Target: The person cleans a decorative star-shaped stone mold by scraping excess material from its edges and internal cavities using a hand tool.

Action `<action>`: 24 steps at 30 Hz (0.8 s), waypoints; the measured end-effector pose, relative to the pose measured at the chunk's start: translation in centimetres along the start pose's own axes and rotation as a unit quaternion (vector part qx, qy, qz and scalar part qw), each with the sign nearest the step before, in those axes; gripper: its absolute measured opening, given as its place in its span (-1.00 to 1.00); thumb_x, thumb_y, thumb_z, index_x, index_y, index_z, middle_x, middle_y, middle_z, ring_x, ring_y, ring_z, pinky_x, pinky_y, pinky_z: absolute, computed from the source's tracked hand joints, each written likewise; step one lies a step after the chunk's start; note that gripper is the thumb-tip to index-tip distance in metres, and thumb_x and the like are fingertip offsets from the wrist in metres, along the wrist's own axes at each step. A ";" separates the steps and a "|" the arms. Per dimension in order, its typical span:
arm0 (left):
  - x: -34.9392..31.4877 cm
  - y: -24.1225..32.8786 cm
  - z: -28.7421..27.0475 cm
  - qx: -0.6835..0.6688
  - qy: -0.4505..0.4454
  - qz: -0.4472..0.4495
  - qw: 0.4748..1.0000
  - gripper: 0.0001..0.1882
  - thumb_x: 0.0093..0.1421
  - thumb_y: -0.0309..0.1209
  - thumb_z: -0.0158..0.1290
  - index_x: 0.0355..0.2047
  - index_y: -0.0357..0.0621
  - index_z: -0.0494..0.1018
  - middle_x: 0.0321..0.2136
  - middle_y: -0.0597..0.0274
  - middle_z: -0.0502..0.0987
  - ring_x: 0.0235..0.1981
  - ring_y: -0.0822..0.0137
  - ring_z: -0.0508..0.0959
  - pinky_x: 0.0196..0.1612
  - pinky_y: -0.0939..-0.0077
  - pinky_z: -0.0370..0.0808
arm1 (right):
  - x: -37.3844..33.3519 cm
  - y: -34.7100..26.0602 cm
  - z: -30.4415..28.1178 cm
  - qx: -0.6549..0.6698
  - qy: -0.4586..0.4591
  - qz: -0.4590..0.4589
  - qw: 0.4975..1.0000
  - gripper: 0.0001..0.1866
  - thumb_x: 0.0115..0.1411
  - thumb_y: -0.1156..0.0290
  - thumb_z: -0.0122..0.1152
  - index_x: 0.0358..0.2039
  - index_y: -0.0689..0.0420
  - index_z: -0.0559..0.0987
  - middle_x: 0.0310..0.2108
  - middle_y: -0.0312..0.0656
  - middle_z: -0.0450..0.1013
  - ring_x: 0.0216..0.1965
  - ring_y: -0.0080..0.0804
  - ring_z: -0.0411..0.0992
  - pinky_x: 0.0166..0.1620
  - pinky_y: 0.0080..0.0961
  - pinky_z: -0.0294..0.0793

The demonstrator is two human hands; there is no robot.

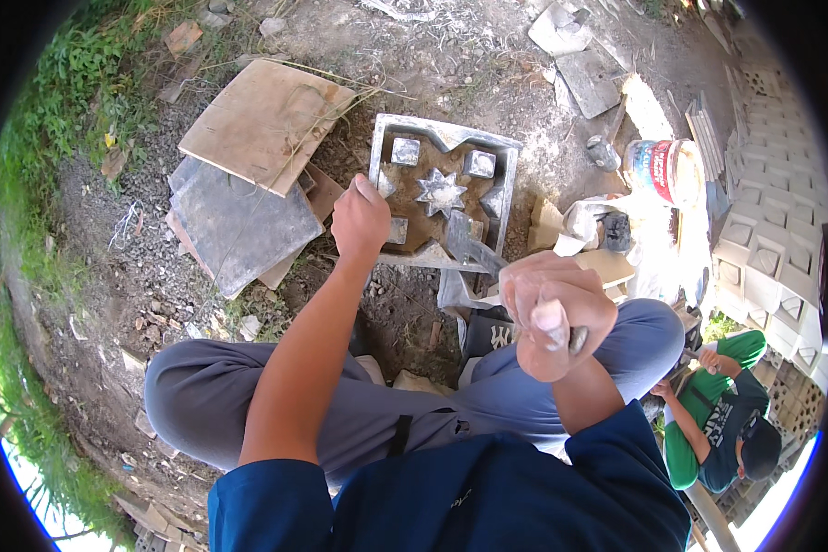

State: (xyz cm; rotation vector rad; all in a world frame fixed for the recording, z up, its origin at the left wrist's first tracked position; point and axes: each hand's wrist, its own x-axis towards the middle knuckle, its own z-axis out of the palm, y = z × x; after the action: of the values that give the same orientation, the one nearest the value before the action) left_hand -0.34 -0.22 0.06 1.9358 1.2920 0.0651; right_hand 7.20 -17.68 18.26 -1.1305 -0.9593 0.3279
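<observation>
On the ground in front of me lies a square grey mold (510,189) with raised blocks inside and an eight-pointed star (441,193) at its middle. Brown, damp-looking material surrounds the blocks. My left hand (359,219) is closed at the mold's left wall, its thumb on top; the curled fingers are mostly hidden. My right hand (558,313) grips the handle of a trowel (469,243), whose grey blade reaches over the mold's near right corner. The handle's end pokes out below my fist.
Stacked boards (258,124) lie left of the mold. To the right stand a paint bucket (662,173) and a small black block (615,233). Pale patterned blocks (773,239) are stacked at far right. Another person (727,414) in green trousers sits at lower right.
</observation>
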 end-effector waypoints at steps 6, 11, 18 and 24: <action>0.4 0.0 0.3 -0.001 0.005 -0.002 1.000 -0.43 0.47 -0.15 -0.41 -0.28 -0.28 0.52 -0.27 -0.35 0.59 -0.15 -0.42 0.53 -0.05 -0.22 0.44 | 0.0 1.6 0.1 -0.061 0.059 -0.002 0.996 -0.48 0.42 0.39 0.00 -0.73 0.15 0.18 -0.78 -0.37 0.11 -0.79 -0.58 0.06 -0.71 -0.60 0.04; 0.1 0.5 0.7 0.002 -0.001 0.010 1.000 -0.43 0.46 -0.14 -0.42 -0.25 -0.29 0.52 -0.26 -0.35 0.59 -0.15 -0.43 0.52 -0.04 -0.22 0.45 | -1.1 1.3 -0.1 -0.107 0.020 -0.002 0.994 -0.48 0.44 0.39 -0.03 -0.73 0.13 0.17 -0.80 -0.36 0.11 -0.81 -0.58 0.07 -0.71 -0.60 0.06; -0.1 0.0 0.2 0.019 -0.002 0.000 1.000 -0.50 0.46 -0.17 -0.39 -0.25 -0.23 0.50 -0.26 -0.25 0.61 -0.18 -0.35 0.57 -0.08 -0.18 0.50 | -0.6 2.0 0.4 -0.117 0.075 -0.001 0.990 -0.49 0.41 0.44 0.00 -0.73 0.11 0.17 -0.78 -0.31 0.20 -0.79 -0.58 0.15 -0.71 -0.60 0.16; 0.0 0.7 -0.3 -0.001 -0.008 0.003 1.000 -0.40 0.47 -0.12 -0.42 -0.20 -0.31 0.55 -0.22 -0.39 0.58 -0.11 -0.41 0.53 0.01 -0.18 0.46 | -1.4 1.7 0.1 -0.069 0.076 -0.010 0.995 -0.56 0.35 0.40 0.04 -0.70 0.15 0.26 -0.76 -0.31 0.24 -0.81 -0.53 0.18 -0.71 -0.58 0.18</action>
State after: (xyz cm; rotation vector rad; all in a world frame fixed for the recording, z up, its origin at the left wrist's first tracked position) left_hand 0.09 -0.17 0.73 1.9354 1.2750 0.0547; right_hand 6.74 -17.77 16.09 -1.2528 -0.8684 0.1580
